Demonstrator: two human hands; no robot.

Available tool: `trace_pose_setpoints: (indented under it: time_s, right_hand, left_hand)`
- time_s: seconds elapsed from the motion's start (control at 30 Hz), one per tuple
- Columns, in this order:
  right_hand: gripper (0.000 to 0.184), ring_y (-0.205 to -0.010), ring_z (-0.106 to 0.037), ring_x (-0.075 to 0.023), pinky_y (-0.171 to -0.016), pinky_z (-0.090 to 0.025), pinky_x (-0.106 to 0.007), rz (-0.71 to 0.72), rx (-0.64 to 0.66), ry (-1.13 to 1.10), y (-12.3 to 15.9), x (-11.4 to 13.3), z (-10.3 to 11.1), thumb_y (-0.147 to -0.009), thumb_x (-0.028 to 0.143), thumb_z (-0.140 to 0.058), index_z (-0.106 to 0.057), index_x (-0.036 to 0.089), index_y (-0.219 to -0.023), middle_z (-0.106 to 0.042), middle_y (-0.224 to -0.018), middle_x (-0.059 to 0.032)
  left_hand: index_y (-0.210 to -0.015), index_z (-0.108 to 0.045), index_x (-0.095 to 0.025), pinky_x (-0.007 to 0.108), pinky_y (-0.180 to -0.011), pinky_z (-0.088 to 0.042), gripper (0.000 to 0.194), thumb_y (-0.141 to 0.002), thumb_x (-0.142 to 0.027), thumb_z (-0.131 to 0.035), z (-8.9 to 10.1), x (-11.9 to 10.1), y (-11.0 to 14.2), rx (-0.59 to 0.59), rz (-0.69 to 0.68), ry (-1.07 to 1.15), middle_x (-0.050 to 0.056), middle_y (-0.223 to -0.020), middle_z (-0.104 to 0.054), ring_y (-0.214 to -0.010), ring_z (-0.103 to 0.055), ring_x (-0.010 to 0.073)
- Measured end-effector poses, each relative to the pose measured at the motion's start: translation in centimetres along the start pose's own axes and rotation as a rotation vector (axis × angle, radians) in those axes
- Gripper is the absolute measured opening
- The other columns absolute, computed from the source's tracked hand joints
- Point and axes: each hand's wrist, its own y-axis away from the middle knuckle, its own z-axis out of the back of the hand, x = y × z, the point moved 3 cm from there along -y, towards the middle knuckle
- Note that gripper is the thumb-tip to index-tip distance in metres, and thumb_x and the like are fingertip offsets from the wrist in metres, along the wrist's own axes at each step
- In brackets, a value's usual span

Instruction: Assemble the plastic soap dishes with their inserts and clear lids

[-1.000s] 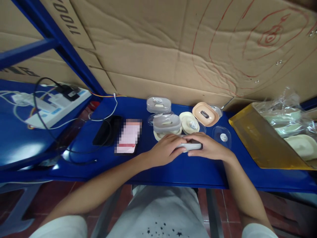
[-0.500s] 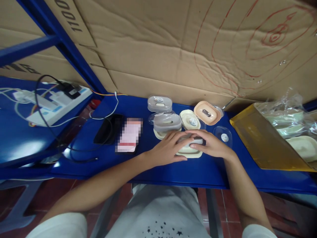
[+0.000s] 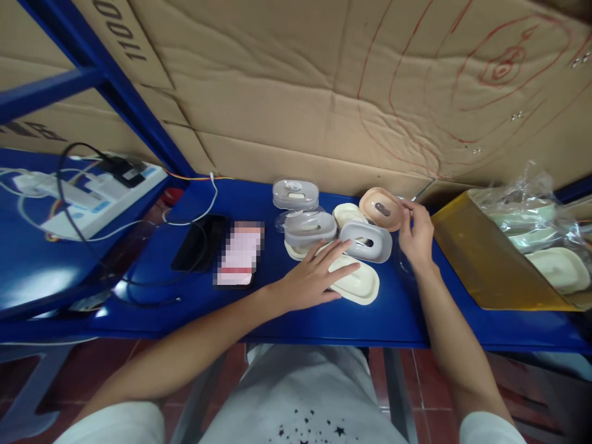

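Note:
My left hand (image 3: 319,274) lies with fingers spread over the left part of a cream oval base (image 3: 358,283), its fingertips near a grey oval soap dish tray (image 3: 382,250) with a slot. The grey tray sits just behind the cream base. At the back right, my right hand (image 3: 417,231) has its fingers closed at the right rim of a peach soap dish (image 3: 372,206); its fingertips are partly hidden. A cream dish (image 3: 345,213) shows between the peach dish and another grey dish (image 3: 296,229). Near my right wrist lies a clear lid (image 3: 403,262), mostly covered.
A lidded grey dish (image 3: 295,196) stands at the back. To the left are a phone with a blurred screen (image 3: 238,253), a dark phone (image 3: 197,243) and a power strip (image 3: 111,206) with cables. A yellow-sided box (image 3: 476,259) with wrapped dishes is at right.
The grey tray, formerly between both hands over the cream base, now rests behind that base. My right hand has moved away to the peach dish; my left hand has stayed nearly in place.

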Motion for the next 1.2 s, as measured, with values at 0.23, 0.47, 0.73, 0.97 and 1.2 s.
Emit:
trace_pose_setpoints:
  time_s: [0.23,0.47,0.73,0.97,1.2]
  right_hand:
    - [0.053,-0.145,-0.061,-0.0337,-0.120,-0.048,-0.062,-0.084,0.196,-0.088,-2.9,-5.1,0.3,-0.106,0.049,-0.050,-0.056,0.027,-0.154,-0.069,-0.151,-0.0119]
    - [0.062,-0.136,-0.067,-0.0308,-0.116,-0.052,-0.056,-0.099,0.278,-0.148,-2.0,-7.1,1.2,-0.108,0.067,-0.036,-0.058,0.028,-0.151,-0.071,-0.145,-0.0130]
    - [0.077,-0.145,-0.047,-0.0488,-0.119,-0.030,-0.077,-0.078,0.331,0.138,-1.3,-8.0,0.5,-0.081,0.059,-0.076,-0.063,0.030,-0.150,-0.059,-0.151,-0.0176]
    - [0.081,-0.135,-0.060,-0.0378,-0.112,-0.052,-0.056,-0.051,0.314,0.012,-1.3,-8.1,1.4,-0.081,0.081,-0.072,-0.070,0.026,-0.141,-0.060,-0.143,-0.0167]
    - [0.069,-0.104,-0.074,-0.0324,-0.094,-0.060,-0.050,-0.206,0.261,0.041,-1.3,-8.1,3.6,-0.099,0.079,-0.049,-0.077,0.023,-0.127,-0.079,-0.115,-0.0136]
  left_hand:
    - [-0.159,-0.054,-0.023,0.067,-0.131,-0.031,0.079,-0.090,-0.033,-0.088,-0.1,0.2,-0.2,0.014,0.003,0.028,0.023,-0.179,-0.025,-0.163,-0.034,0.0435]
    - [-0.159,-0.053,-0.022,0.067,-0.127,-0.036,0.072,-0.094,-0.033,-0.084,-0.1,0.2,-0.1,0.031,-0.006,-0.004,0.024,-0.178,-0.026,-0.161,-0.036,0.0443]
    - [-0.158,-0.054,-0.024,0.066,-0.128,-0.037,0.070,-0.095,-0.033,-0.083,-0.1,0.3,-0.2,0.037,0.011,0.043,0.022,-0.178,-0.026,-0.160,-0.037,0.0440]
    - [-0.157,-0.055,-0.020,0.065,-0.127,-0.038,0.064,-0.098,-0.033,-0.079,-0.2,0.0,0.0,0.021,-0.043,-0.019,0.024,-0.177,-0.028,-0.160,-0.038,0.0434]
    - [-0.154,-0.056,-0.021,0.065,-0.126,-0.040,0.060,-0.099,-0.034,-0.077,0.0,-0.1,0.0,0.015,-0.058,-0.034,0.024,-0.176,-0.030,-0.160,-0.039,0.0426]
